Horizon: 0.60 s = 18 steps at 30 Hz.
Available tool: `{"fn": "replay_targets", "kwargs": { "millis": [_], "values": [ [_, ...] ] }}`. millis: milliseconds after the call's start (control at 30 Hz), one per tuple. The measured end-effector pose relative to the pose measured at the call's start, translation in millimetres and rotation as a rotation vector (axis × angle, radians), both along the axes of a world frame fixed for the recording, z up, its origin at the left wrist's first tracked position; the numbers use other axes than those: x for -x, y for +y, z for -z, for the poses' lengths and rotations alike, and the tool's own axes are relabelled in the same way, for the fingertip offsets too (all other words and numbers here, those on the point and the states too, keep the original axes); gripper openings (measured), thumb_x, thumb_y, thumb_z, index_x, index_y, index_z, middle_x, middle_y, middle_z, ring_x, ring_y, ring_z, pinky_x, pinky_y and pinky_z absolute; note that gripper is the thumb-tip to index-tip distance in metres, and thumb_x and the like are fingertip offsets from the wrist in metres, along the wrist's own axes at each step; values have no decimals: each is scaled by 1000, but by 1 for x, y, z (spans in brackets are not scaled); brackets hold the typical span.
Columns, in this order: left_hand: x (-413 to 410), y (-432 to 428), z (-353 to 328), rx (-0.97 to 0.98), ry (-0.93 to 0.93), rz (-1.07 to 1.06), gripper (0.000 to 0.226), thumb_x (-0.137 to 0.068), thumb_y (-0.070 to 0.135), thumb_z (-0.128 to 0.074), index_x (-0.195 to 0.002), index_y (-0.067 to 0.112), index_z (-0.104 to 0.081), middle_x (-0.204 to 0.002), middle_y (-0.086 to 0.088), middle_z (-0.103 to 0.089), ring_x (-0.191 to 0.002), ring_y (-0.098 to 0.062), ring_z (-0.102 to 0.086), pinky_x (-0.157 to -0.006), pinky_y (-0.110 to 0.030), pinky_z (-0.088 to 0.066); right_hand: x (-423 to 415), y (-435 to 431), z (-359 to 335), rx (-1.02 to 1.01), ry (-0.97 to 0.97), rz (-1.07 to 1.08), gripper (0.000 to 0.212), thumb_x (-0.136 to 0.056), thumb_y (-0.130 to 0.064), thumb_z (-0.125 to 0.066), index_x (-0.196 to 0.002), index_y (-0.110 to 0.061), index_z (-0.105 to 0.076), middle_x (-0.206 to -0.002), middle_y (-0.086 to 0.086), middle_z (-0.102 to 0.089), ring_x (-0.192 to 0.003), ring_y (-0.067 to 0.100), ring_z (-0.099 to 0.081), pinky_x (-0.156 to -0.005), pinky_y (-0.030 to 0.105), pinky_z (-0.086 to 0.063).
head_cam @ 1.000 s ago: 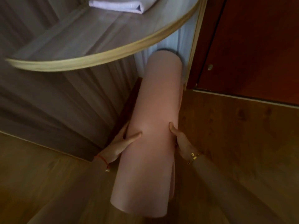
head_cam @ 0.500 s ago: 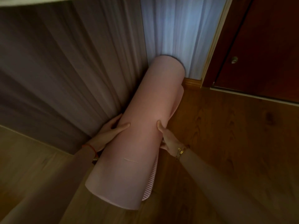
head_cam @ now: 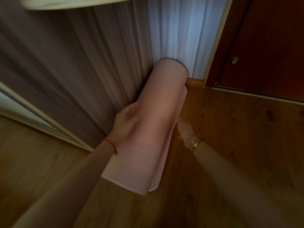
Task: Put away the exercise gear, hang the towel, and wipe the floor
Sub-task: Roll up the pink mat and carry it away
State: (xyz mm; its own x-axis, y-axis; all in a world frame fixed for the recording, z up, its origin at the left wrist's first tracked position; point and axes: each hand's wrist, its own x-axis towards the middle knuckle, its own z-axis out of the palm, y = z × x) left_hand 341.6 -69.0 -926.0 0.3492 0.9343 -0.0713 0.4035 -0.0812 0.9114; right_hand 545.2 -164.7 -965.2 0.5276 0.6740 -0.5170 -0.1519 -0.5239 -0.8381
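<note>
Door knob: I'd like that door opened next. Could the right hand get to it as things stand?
Probably yes, once the right hand leaves the rolled mat it is steadying. Only open floor lies between it and the door knob; nothing blocks the way.

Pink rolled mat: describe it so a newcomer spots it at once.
Left of the dark red wooden door, a white sheer curtain meets a grey pleated curtain. The pink rolled exercise mat lies there, its far end against them. It is the only pink cylinder, its ribbed underside showing.
</note>
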Motion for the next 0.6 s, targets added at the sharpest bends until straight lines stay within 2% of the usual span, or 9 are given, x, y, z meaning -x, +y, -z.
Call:
{"fn": "replay_targets", "kwargs": {
  "millis": [67,133,200,267,333,400,500,600],
  "values": [
    [-13,-13,-14,0,-59,39,49,-92,-3,-64,-139,-1,-52,-135,-6,-60,-105,6,-63,-95,-12,-48,-13,-17,-9,-122,-7,67,52,-99,-48,-46,-133,-9,-56,-137,12,-58,-131,33,-51,-110,48,-40],
    [-26,-30,-29,39,-140,53,47,-92,-7,-61,-139,-5,-50,-133,-9,-58,-100,6,-63,-85,-7,-48,-22,-37,-22,-210,19,124,39,-100,-36,-51,-128,-10,-60,-133,12,-62,-127,32,-54,-104,42,-46],
    [-39,-49,-42,72,-185,87,45,-93,0,-63,-137,2,-54,-136,-6,-58,-112,-3,-60,-89,-8,-48,-32,-59,-35,-249,-35,129,34,-100,-31,-52,-127,-13,-61,-130,9,-64,-123,28,-57,-97,34,-47],
    [-53,-68,-52,85,-178,155,44,-93,12,-67,-136,13,-59,-138,-1,-61,-121,-6,-59,-97,-13,-47,-42,-82,-47,-269,-80,146,31,-100,-32,-53,-126,-18,-62,-129,4,-64,-120,22,-59,-103,36,-47],
    [-71,-89,-62,92,-166,215,45,-94,15,-66,-138,14,-57,-138,0,-61,-125,-8,-57,-91,-6,-47,-54,-109,-60,-277,-128,175,31,-100,-32,-52,-127,-21,-61,-129,-1,-62,-118,18,-57,-104,38,-47],
    [-95,-114,-70,95,-174,275,47,-95,18,-65,-141,14,-54,-139,2,-58,-126,-8,-55,-85,-2,-46,-67,-139,-69,-293,-175,215,32,-101,-29,-51,-130,-21,-61,-131,-1,-60,-118,16,-55,-99,33,-46],
    [-134,-154,-78,143,-205,414,49,-96,22,-64,-143,17,-51,-142,3,-56,-128,-8,-52,-89,-8,-45,-86,-191,-79,-339,-208,311,32,-100,-26,-52,-132,-20,-58,-132,1,-60,-115,14,-56,-87,24,-48],
    [-177,-197,-80,208,-224,558,50,-95,26,-65,-143,23,-51,-141,4,-58,-128,-7,-53,-94,-16,-44,-110,-250,-83,-346,-237,418,35,-99,-30,-54,-133,-22,-55,-131,2,-60,-118,16,-57,-94,32,-51]
  ]
}}
